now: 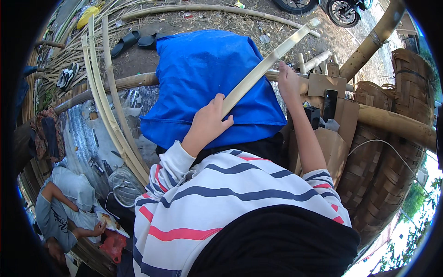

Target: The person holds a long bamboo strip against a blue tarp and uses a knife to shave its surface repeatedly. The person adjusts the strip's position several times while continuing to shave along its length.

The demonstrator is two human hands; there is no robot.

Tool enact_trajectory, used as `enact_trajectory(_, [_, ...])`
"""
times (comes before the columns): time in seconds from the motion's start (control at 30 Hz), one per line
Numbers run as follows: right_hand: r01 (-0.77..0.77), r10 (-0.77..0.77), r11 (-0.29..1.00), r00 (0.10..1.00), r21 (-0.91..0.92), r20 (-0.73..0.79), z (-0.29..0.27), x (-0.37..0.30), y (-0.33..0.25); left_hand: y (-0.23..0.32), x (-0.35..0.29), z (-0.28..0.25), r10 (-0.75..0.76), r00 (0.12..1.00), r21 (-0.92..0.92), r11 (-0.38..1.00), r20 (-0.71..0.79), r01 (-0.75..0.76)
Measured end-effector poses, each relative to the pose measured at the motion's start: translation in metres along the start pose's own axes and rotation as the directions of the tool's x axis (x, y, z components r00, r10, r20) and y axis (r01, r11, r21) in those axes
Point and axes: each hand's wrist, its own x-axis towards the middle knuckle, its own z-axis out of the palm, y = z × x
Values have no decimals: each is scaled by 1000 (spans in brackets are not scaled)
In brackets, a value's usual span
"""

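Reddish-brown patterned cloth [48, 138] at the left of the frame, just beside silvery sheeting [85, 147]. Below, at lower left, another person [57, 217] in grey clothing, one hand at a white sheet [115, 226] with something orange-brown on it, too small to make out. Near that, a red plastic bag [112, 246] and, above it to the right, a quilted grey bag [127, 184]. At upper left, two dark slippers [125, 44], near a scatter of thin bamboo pieces on the ground. From upper left down toward the lower middle, long pale strips [121, 144], side by side.

At centre, bright blue cloth [203, 69], creased, above the striped shirt [240, 194]. Over its right half, slanting from the middle toward the upper right, a flat pale bamboo strip [260, 71]. Grip its lower end in the left hand [207, 122], with thumb to the right and fingers bent over it. Hold the right hand [288, 83] raised just right of the strip's upper half, fingers bent near its edge; cannot tell whether touching it or closed on anything.

Right of that, brown cardboard [327, 83] with a black phone [329, 104] against it. Farther right, brown woven baskets [374, 184], with a thick bamboo pole [392, 122] crossing. At upper right, a motorcycle wheel [344, 11].
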Motion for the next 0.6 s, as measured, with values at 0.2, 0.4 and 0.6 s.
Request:
enact_trajectory(0.2, [-122, 119, 947, 992, 296, 30, -1, -20, -9, -3, -44, -71, -132, 991, -57, 990, 6, 132])
enact_trajectory(0.4, [-483, 327, 492, 873, 724, 361, -6, -22, -26, -20, -94, -100, -311, 926, 97, 950, 214, 297])
enact_trajectory(0.6, [-577, 253, 239, 814, 781, 524, 0, -11, -17, -18, -109, -80, -285, 947, 164, 951, 147, 261])
